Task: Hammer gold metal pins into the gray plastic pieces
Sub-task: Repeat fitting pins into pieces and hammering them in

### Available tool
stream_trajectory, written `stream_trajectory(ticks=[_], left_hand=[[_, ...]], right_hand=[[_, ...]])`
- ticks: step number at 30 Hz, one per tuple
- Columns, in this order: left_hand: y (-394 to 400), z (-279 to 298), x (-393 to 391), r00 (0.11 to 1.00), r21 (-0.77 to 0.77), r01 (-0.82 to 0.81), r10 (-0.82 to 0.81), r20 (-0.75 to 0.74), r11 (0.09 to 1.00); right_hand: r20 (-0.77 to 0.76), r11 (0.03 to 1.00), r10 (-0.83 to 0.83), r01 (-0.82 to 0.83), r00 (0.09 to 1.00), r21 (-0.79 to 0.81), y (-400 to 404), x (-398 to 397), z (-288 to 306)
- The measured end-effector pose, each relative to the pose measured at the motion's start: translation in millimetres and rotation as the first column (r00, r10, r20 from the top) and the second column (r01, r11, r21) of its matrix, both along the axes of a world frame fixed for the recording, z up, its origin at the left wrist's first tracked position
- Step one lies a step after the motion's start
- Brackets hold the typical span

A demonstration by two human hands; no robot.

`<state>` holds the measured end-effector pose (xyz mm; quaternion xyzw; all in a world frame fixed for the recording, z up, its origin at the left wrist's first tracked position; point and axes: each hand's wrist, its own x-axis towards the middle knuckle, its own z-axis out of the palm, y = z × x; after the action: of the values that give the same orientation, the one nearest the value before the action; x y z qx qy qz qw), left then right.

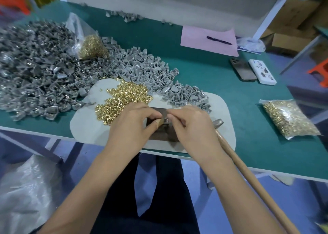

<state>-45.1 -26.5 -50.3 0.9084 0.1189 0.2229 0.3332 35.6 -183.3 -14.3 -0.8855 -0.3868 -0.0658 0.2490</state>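
Both hands meet over the dark block (164,134): left hand (132,125) and right hand (190,127) pinched together on a small gray piece (166,121), probably seating a pin. Hammer (230,150) parked alongside on the worktop (221,74), pin pile (124,97) near.

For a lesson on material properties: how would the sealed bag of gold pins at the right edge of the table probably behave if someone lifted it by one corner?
The bag of gold pins is thin clear plastic, so it would likely sag. Packed with metal, it probably feels heavy for its size. The loose pins would probably shift toward the low end.
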Motion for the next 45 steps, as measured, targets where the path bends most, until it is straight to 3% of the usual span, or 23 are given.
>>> stream_trajectory(ticks=[3, 5, 7, 8, 10, 15, 18, 20, 21, 24, 26, 32, 36, 39, 43, 45], left_hand=[[-6, -1, -1, 0.999, 0.012, 0.044, -0.044, 0.001, 0.999], [-10, -2, 0, 0.998, 0.021, 0.061, -0.061, 0.004, 0.998], [-13, -2, 2, 0.998, 0.028, 0.06, -0.06, 0.0, 0.998], [-14, -2, 3, 0.998, 0.031, 0.056, -0.056, -0.005, 0.998], [-13, -2, 5, 0.998, 0.043, 0.055, -0.054, -0.027, 0.998], [-11, 4, 5, 0.997, 0.138, 0.027, -0.017, -0.073, 0.99], [-11, 6, 5, 0.997, 0.163, 0.023, -0.011, -0.074, 0.986], [-11, 7, 5, 0.998, 0.168, 0.021, -0.01, -0.069, 0.985], [-10, 8, 5, 0.998, 0.174, 0.023, -0.011, -0.067, 0.985], [-9, 9, 7, 0.998, 0.196, 0.024, -0.012, -0.062, 0.98], [-8, 9, 7, 0.998, 0.202, 0.023, -0.011, -0.06, 0.979], [-8, 8, 9, 0.998, 0.238, 0.036, -0.023, -0.056, 0.971], [-7, 8, 7, 0.998, 0.235, 0.048, -0.036, -0.055, 0.971], [-7, 8, 7, 0.998, 0.243, 0.044, -0.03, -0.059, 0.969], [-7, 9, 7, 0.998, 0.23, 0.047, -0.035, -0.058, 0.972], [-7, 9, 7, 0.997, 0.228, 0.05, -0.036, -0.065, 0.972]], right_hand=[[0.01, 0.943, -0.296, 0.291, 0.955, 0.161, -38, 3, -8], [0.02, 0.861, -0.507, 0.506, 0.862, 0.045, -71, 5, -16], [-0.056, 0.795, -0.593, 0.573, 0.803, -0.197, -98, 4, -24], [-0.137, 0.797, -0.584, 0.534, 0.8, -0.281, -106, 3, -28], [-0.266, 0.838, -0.532, 0.453, 0.804, -0.305, -113, 1, -32], [-0.107, 0.811, -0.546, 0.492, 0.831, -0.316, -109, 5, -25], [-0.327, 0.888, -0.442, 0.459, 0.835, -0.028, -101, 8, -13], [-0.527, 0.906, -0.252, 0.389, 0.812, 0.167, -89, 6, 0], [-0.557, 0.923, -0.161, 0.324, 0.815, 0.208, -83, 4, 3], [-0.457, 0.978, -0.032, 0.122, 0.889, 0.169, -66, -3, 3], [-0.39, 0.989, -0.041, 0.093, 0.92, 0.116, -61, -4, 1], [-0.28, 0.962, -0.125, 0.185, 0.952, 0.2, -57, -12, -5], [-0.278, 0.984, -0.139, 0.165, 0.951, 0.074, -58, -13, -8], [-0.242, 0.948, -0.197, 0.247, 0.95, 0.198, -59, -14, -5], [-0.248, 0.978, -0.188, 0.205, 0.95, 0.044, -56, -18, -11], [-0.228, 0.966, -0.211, 0.239, 0.951, 0.103, -57, -15, -11]])
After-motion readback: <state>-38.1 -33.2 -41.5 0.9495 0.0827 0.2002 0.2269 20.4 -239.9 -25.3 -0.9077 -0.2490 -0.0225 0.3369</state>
